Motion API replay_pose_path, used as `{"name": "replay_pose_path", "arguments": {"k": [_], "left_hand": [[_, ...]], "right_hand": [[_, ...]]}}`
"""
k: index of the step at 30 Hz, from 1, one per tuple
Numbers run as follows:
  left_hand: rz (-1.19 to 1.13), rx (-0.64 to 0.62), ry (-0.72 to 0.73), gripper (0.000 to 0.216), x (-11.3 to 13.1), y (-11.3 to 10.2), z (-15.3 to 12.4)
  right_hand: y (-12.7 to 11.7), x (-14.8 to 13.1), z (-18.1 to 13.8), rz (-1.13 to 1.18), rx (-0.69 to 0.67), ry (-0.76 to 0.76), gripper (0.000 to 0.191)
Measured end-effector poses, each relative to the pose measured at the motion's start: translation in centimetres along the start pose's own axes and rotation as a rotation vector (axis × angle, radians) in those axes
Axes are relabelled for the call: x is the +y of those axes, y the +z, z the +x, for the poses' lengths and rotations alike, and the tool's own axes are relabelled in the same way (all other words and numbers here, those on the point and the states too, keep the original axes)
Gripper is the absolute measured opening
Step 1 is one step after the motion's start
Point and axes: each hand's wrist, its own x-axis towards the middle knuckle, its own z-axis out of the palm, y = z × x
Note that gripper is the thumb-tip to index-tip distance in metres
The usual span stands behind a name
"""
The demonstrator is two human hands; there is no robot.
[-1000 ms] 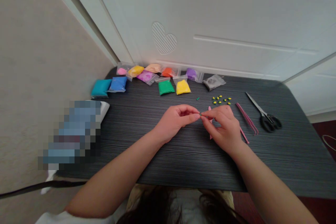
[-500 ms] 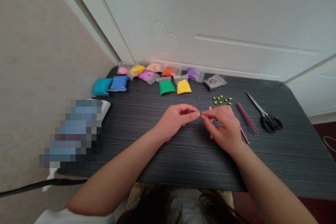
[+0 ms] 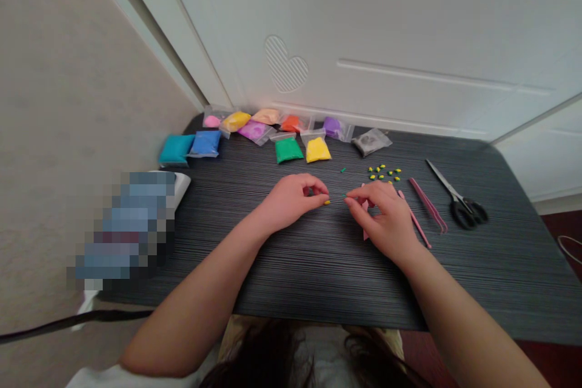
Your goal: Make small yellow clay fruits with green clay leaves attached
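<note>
My left hand (image 3: 295,200) pinches a tiny yellow piece of clay (image 3: 327,202) between thumb and forefinger, just above the dark table. Across a small gap, my right hand (image 3: 382,212) pinches a thin green bit of clay (image 3: 344,196) at its fingertips. Under the right hand lies a pink tool (image 3: 365,230), partly covered. Beyond that hand, several small yellow-and-green clay pieces (image 3: 381,176) are grouped on the table. Another green bit (image 3: 343,170) lies to their left.
Bags of coloured clay, among them green (image 3: 288,150) and yellow (image 3: 317,149), line the back. A pink stick tool (image 3: 414,218), pink tweezers (image 3: 427,203) and black-handled scissors (image 3: 464,203) lie at the right. A blurred-out device (image 3: 131,224) stands at the left edge.
My hands have moved apart, the left one going leftward with the yellow piece now showing. The green bit shows at my right fingertips, and more of the pink stick tool is uncovered.
</note>
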Motion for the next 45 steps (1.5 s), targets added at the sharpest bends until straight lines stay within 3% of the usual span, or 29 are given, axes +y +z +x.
{"name": "replay_pose_path", "arguments": {"k": [4,15,26,31,45], "left_hand": [[0.004,-0.070,0.045,0.019,0.1,-0.6,-0.1],[0.004,-0.015,0.205,0.017,0.5,0.0,-0.6],[0.072,0.063,0.294,0.011,0.8,0.8,-0.9],[0.098,0.119,0.337,0.010,1.1,1.0,-1.1],[0.124,0.126,0.351,0.012,1.1,1.4,-1.2]], "right_hand": [[0.2,0.1,0.1,-0.006,-0.066,-0.001,0.007],[0.1,0.1,0.0,0.030,-0.086,0.000,0.008],[0.1,0.0,0.0,0.030,-0.050,-0.016,0.009],[0.1,0.0,-0.1,0.039,0.039,-0.014,0.011],[0.0,-0.1,-0.2,-0.007,0.054,-0.071,0.011]]}}
